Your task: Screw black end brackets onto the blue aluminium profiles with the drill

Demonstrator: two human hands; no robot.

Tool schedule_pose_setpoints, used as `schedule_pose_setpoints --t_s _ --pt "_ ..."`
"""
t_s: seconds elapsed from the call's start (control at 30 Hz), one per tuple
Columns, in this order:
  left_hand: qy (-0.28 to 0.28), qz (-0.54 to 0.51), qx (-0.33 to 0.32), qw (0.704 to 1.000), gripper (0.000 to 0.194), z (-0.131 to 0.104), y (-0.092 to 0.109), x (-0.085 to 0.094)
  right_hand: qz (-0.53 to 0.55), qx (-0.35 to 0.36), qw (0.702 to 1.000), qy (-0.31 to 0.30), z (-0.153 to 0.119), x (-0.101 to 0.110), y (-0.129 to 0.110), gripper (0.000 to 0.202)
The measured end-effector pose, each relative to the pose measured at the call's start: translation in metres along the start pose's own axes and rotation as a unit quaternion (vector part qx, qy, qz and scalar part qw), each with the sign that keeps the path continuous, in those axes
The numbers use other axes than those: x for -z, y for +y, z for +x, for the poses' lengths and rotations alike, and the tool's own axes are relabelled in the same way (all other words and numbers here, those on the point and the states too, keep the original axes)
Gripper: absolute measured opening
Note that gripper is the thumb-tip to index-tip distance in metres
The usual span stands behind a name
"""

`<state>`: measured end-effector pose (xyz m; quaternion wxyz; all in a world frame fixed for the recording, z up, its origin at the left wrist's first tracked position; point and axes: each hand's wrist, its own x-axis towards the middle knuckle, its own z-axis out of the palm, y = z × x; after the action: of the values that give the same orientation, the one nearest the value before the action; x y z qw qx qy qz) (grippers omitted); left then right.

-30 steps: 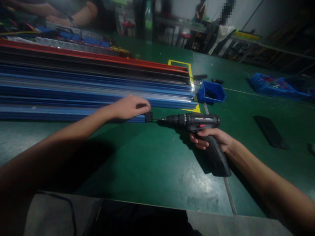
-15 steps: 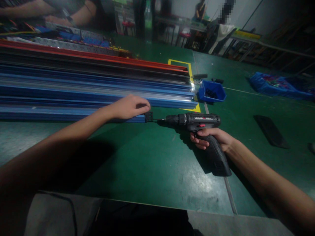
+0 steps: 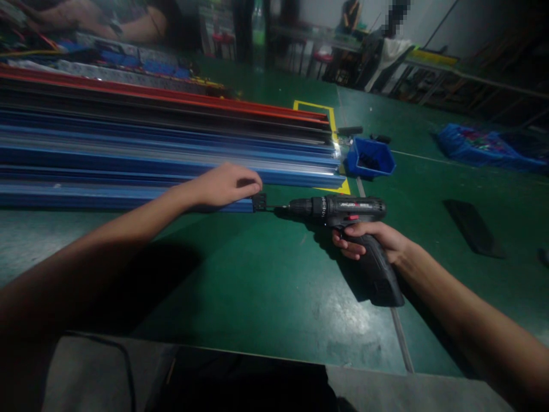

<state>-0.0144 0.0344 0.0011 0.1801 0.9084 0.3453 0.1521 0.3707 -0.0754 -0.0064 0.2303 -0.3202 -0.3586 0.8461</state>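
Note:
My right hand (image 3: pixel 377 240) is wrapped round the handle of a black cordless drill (image 3: pixel 355 210), which points left with its bit level. The bit's tip meets a black end piece (image 3: pixel 259 201) at the end of a long blue profile (image 3: pixel 206 210). My left hand (image 3: pixel 225 186) lies over that profile just behind its end, gripping it with the thumb near the black piece. Its other fingers are mostly hidden behind the hand.
Behind lie more blue, black and red profiles (image 3: pixel 257 109). A blue bin (image 3: pixel 371 157) with dark parts stands past their ends, a flat black object (image 3: pixel 474 229) to the right. A co-worker's arm (image 3: pixel 137 26) reaches over coloured parts at the far left.
My hands, the drill and the profile hold nearly the same place. The co-worker's arms at the far left have shifted.

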Motion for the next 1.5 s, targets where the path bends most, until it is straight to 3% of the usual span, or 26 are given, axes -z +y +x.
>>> schedule_pose_setpoints --t_s 1.5 --pt "0.007 0.008 0.002 1.000 0.046 0.0001 -0.0006 0.0003 0.007 0.004 1.000 0.001 0.0012 -0.0040 -0.0018 0.020"
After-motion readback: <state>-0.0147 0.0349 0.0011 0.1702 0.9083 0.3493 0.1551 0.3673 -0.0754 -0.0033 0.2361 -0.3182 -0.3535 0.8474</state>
